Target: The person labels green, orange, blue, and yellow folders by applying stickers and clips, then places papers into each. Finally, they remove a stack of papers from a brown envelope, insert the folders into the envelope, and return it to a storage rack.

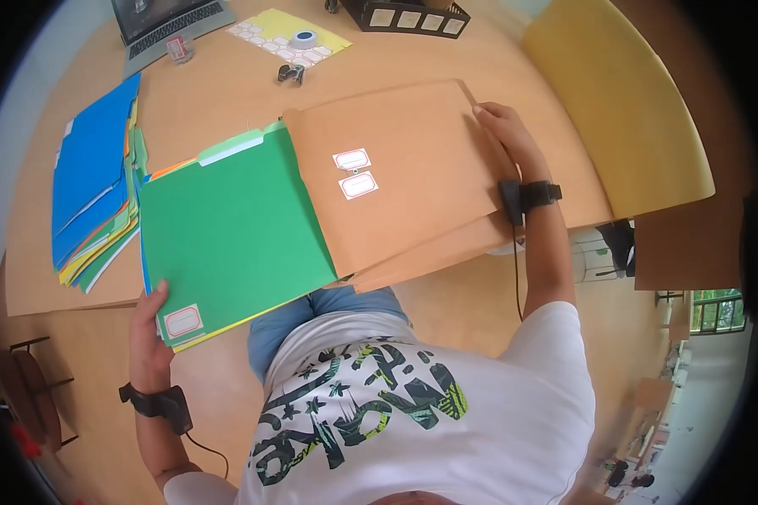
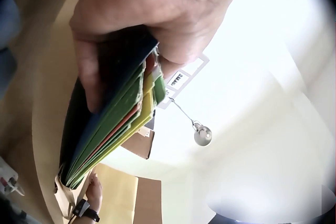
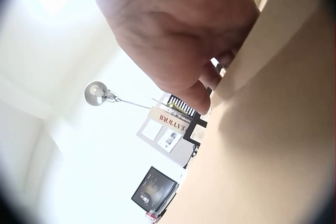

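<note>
In the head view my left hand (image 1: 149, 328) grips the near left corner of a stack of file folders, thumb on the green top folder (image 1: 236, 227). The left wrist view shows blue, green, orange and yellow folder edges (image 2: 121, 111) between thumb and fingers. The right end of the stack goes into the mouth of a brown paper file envelope (image 1: 413, 177) with two red-bordered labels (image 1: 359, 186). My right hand (image 1: 514, 139) holds the envelope's far right edge, its thumb over that edge. Part of the folders is hidden inside the envelope.
Another pile of blue and coloured folders (image 1: 97, 177) lies on the left of the table. Behind are a laptop (image 1: 173, 25), a yellow label sheet (image 1: 337, 44) with a tape roll (image 1: 304, 39), a small black clip (image 1: 291, 75) and a black box (image 1: 408, 18). A large yellow folder (image 1: 623, 109) lies right.
</note>
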Action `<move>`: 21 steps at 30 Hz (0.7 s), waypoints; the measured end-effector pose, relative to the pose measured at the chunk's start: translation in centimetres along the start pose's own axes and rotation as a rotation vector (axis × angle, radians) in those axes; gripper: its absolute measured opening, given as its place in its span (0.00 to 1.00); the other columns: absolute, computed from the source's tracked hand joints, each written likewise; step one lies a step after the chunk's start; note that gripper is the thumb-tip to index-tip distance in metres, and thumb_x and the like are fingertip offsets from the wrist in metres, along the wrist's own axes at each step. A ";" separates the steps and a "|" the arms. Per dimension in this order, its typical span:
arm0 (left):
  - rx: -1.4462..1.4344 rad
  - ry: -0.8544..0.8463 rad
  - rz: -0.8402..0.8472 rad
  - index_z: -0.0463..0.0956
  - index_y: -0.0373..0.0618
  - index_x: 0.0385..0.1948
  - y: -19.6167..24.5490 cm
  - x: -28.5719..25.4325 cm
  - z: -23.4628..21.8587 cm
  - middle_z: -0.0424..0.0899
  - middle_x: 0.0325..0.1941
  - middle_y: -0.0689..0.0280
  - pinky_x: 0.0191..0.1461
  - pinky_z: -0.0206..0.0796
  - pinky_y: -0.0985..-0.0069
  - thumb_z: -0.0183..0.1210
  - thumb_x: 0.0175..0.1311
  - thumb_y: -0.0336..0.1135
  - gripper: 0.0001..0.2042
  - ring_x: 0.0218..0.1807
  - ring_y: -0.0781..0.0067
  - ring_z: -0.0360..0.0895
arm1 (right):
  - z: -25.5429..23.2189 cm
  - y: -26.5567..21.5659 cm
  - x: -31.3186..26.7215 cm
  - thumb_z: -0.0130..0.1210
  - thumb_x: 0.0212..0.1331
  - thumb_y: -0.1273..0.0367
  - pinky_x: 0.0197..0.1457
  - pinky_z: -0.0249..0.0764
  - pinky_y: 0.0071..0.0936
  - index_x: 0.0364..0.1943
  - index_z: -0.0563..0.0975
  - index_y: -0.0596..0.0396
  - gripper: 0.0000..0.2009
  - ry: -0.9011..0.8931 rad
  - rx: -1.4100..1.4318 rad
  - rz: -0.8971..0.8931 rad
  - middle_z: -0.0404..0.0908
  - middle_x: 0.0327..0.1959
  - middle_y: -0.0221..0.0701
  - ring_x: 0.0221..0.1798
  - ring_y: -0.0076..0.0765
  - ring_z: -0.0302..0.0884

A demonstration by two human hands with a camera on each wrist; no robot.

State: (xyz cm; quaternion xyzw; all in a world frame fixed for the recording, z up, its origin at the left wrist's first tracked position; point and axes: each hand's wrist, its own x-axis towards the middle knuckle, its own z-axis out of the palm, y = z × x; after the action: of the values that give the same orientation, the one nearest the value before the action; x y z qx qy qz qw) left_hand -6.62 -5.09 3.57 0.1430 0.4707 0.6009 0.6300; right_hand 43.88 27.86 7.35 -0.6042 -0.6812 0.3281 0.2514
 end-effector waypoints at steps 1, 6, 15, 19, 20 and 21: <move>0.041 -0.021 0.011 0.64 0.37 0.59 0.2 0.1 0.4 0.74 0.56 0.58 0.59 0.68 0.68 0.53 0.65 0.33 0.22 0.56 0.65 0.75 | 0.3 0.4 -0.2 0.51 0.63 0.58 0.47 0.69 0.22 0.47 0.76 0.64 0.20 0.017 -0.022 -0.097 0.79 0.39 0.32 0.42 0.24 0.74; 0.017 -0.076 0.011 0.62 0.36 0.60 -0.6 1.4 1.4 0.74 0.56 0.56 0.60 0.68 0.67 0.55 0.60 0.25 0.24 0.56 0.62 0.75 | 1.3 0.5 -1.0 0.50 0.65 0.60 0.47 0.68 0.22 0.49 0.75 0.63 0.19 -0.064 0.302 0.058 0.78 0.39 0.28 0.43 0.22 0.72; 0.052 -0.167 -0.078 0.61 0.36 0.60 -1.6 2.4 6.1 0.73 0.57 0.57 0.60 0.69 0.67 0.54 0.63 0.27 0.23 0.57 0.63 0.74 | 1.9 -0.7 -2.1 0.47 0.67 0.61 0.50 0.70 0.23 0.53 0.72 0.62 0.19 -0.142 0.319 0.122 0.77 0.46 0.30 0.45 0.24 0.73; 0.012 -0.236 -0.129 0.61 0.36 0.60 -1.9 3.2 9.0 0.73 0.57 0.58 0.60 0.70 0.67 0.50 0.69 0.35 0.21 0.57 0.65 0.75 | 1.9 -2.4 -3.5 0.49 0.66 0.59 0.53 0.70 0.24 0.55 0.70 0.60 0.21 -0.176 0.417 0.194 0.76 0.50 0.32 0.50 0.25 0.73; -0.022 -0.252 -0.152 0.61 0.37 0.60 -2.1 3.6 9.6 0.73 0.57 0.59 0.59 0.70 0.67 0.49 0.71 0.37 0.20 0.56 0.66 0.75 | 1.7 -1.2 -2.7 0.50 0.65 0.58 0.54 0.70 0.25 0.55 0.70 0.59 0.22 -0.185 0.438 0.223 0.76 0.50 0.32 0.50 0.26 0.73; -0.036 -0.264 -0.174 0.61 0.37 0.60 -2.3 4.0 10.1 0.73 0.57 0.59 0.59 0.70 0.67 0.48 0.71 0.39 0.21 0.57 0.67 0.75 | 1.6 1.2 -1.6 0.51 0.64 0.57 0.55 0.70 0.25 0.55 0.70 0.59 0.22 -0.194 0.458 0.254 0.75 0.51 0.33 0.51 0.26 0.73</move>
State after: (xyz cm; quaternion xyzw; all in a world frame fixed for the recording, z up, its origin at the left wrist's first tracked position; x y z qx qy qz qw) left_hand 1.88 1.85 5.33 0.1681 0.3836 0.5283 0.7386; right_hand 43.74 26.14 5.50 -0.5779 -0.5289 0.5588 0.2720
